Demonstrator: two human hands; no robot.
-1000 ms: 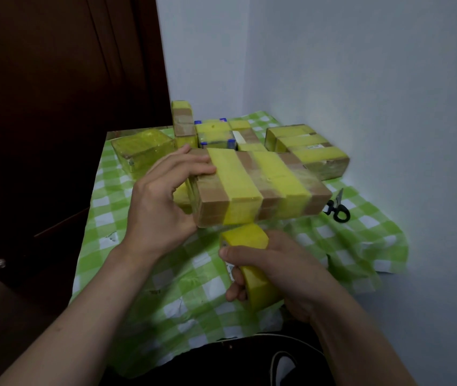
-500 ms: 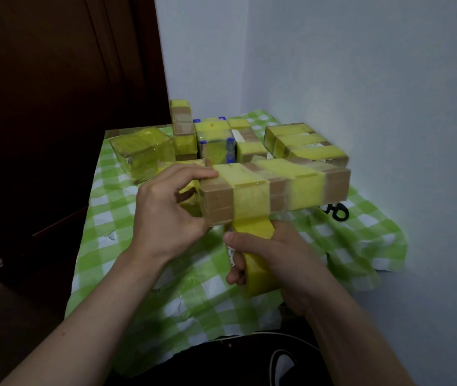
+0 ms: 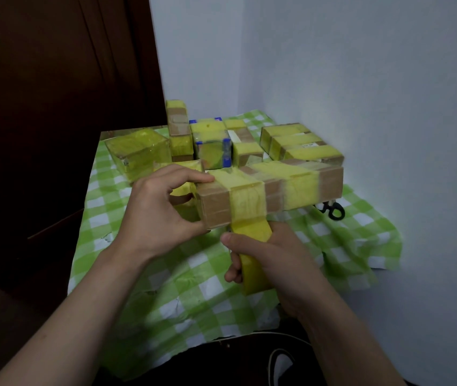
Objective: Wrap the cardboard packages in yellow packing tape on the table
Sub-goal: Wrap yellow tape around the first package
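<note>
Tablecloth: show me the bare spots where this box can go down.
Bare tablecloth lies in front, from the left hand and right hand to the near edge, and at the right corner beyond the scissors. The back is crowded with wrapped packages.

Both forearms are stretched forward — the left hand (image 3: 160, 213) is curled round one end of a box (image 3: 277, 188), the right hand (image 3: 273, 263) closed round a tape roll (image 3: 252, 273) below.
</note>
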